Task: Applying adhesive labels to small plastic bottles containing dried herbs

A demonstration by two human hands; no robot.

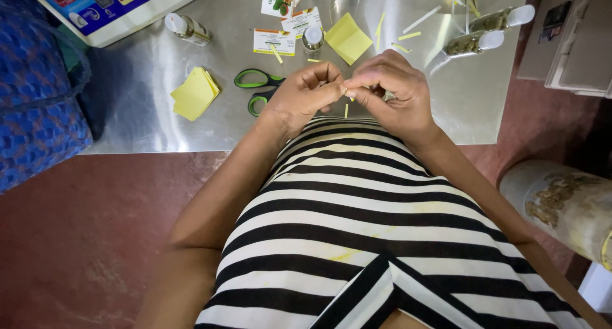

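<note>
- The left hand [305, 94] and the right hand [390, 93] meet above the near edge of the steel bench [146, 112], fingertips pressed together around a small yellow paper strip [348, 93].
- Both hands are closed in a pinch on that strip; only a sliver of it shows between the fingers, so whether it is being folded, rolled or peeled I cannot tell for sure.
- The step in hand looks like fine fingertip work on one cut strip, held in the air just over the bench edge and close to the striped shirt [357, 227].
- Just beyond the left hand lie green-handled scissors [256, 90], flat on the bench and untouched.
- Further left sits a stack of yellow paper squares [194, 93]; a single yellow square [347, 38] lies beyond the hands, and loose yellow strips [408, 36] are scattered toward the far right.
- A small capped jar [312, 38] stands just beside that single square, with printed labels [275, 42] near it; two filled bottles with white caps [486, 29] lie on their sides at the far right, and another capped bottle [186, 28] lies at the far left beside a weighing scale [108, 10].
- As a judgement, the next move calls for a steady pinch and small, even finger motion, since the strip is thin and could crease or slip.
</note>
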